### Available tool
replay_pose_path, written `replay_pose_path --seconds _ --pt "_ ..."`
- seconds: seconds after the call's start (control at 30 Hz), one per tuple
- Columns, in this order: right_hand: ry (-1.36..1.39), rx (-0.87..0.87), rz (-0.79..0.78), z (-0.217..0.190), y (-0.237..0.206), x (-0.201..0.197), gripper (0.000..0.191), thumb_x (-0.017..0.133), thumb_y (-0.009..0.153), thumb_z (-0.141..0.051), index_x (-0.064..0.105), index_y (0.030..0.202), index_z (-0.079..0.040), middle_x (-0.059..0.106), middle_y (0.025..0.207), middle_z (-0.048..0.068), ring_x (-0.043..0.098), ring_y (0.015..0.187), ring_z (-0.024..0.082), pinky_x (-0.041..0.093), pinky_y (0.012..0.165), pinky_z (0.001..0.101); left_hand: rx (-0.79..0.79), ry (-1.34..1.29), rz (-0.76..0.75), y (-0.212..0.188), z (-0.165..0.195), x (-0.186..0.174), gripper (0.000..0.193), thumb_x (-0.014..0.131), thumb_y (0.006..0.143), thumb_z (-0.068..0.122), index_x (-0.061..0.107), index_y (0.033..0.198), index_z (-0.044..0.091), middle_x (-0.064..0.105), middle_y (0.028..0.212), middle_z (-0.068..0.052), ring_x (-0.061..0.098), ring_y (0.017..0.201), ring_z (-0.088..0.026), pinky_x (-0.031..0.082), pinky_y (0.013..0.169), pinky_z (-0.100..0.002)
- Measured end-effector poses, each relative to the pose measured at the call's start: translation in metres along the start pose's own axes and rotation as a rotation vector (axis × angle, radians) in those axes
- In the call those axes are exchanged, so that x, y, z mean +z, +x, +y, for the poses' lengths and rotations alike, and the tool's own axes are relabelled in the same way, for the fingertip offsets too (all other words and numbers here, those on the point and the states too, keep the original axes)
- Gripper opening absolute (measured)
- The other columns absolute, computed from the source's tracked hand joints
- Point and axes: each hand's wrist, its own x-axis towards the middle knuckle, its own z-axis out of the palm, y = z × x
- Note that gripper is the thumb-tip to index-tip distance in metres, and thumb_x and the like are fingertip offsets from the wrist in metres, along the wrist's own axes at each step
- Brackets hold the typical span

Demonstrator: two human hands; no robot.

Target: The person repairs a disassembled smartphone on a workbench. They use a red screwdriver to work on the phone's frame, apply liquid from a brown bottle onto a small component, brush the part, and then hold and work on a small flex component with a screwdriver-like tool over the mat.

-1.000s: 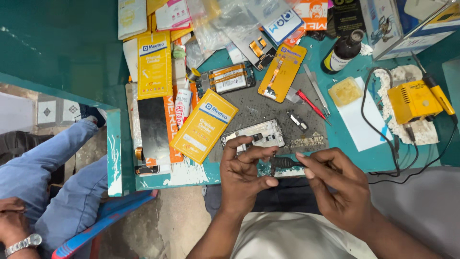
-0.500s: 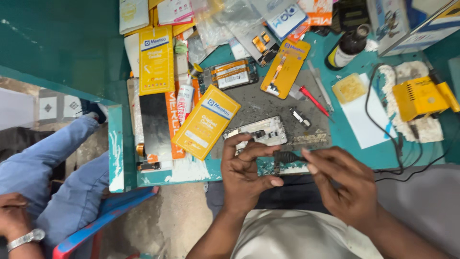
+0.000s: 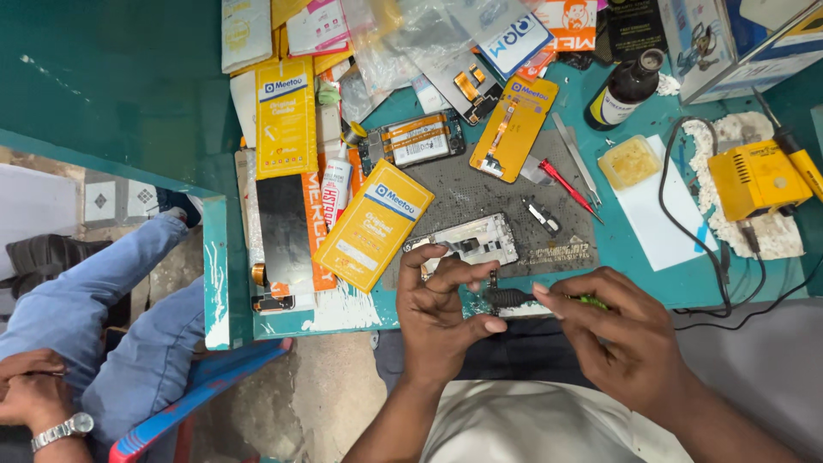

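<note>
My left hand (image 3: 441,307) rests at the near edge of a grey work mat (image 3: 497,199), fingertips on a small phone frame part (image 3: 470,244) that lies on the mat. My right hand (image 3: 615,333) grips a screwdriver (image 3: 525,297) with a black grip and a green end. The screwdriver lies roughly level and points left toward the left thumb. Its tip sits close to the near edge of the phone part, partly hidden by my fingers.
The teal table (image 3: 171,77) holds yellow packages (image 3: 374,225), an opened phone (image 3: 411,141), a dark bottle (image 3: 624,88), a yellow soldering station (image 3: 756,178), a red-handled tool (image 3: 566,186) and tweezers (image 3: 576,159). Another person's jeans-clad legs (image 3: 94,317) and hand with wristwatch (image 3: 47,411) are at left.
Both hands have shifted slightly on the phone part. The right hand now shows the screwdriver's black grip pointing at the left thumb. The view has drifted a little.
</note>
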Motion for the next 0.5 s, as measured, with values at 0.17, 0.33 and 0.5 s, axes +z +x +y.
replay_pose_path --seconds 0.17,0.33,0.5 --pt "-0.108 -0.043 0.09 0.003 -0.004 0.001 0.048 0.069 0.079 0.012 0.071 0.123 -0.008 0.068 0.102 0.009 0.065 0.085 0.021 0.052 0.067 0.0306 0.019 -0.063 -0.021 0.001 -0.007 0.002 0.103 0.1 0.069 0.012 0.035 0.148 0.004 0.076 0.115 -0.011 0.06 0.107 -0.019 0.042 0.108 -0.036" --pt "0.132 0.049 0.135 0.0 -0.019 0.009 0.039 0.071 0.088 0.011 0.072 0.122 -0.009 0.07 0.104 0.009 0.064 0.078 0.009 0.049 0.062 0.0224 -0.006 -0.001 -0.007 0.0 -0.004 0.005 0.106 0.1 0.069 0.013 0.03 0.149 0.004 0.078 0.119 -0.013 0.061 0.109 -0.02 0.044 0.111 -0.037" --pt "0.302 0.053 0.077 0.008 -0.023 0.017 0.039 0.067 0.09 0.011 0.07 0.126 -0.007 0.068 0.107 0.01 0.069 0.088 0.011 0.055 0.072 0.0232 -0.003 0.034 -0.006 0.0 -0.003 0.007 0.106 0.1 0.068 0.013 0.031 0.148 0.004 0.078 0.12 -0.014 0.064 0.111 -0.021 0.045 0.108 -0.037"
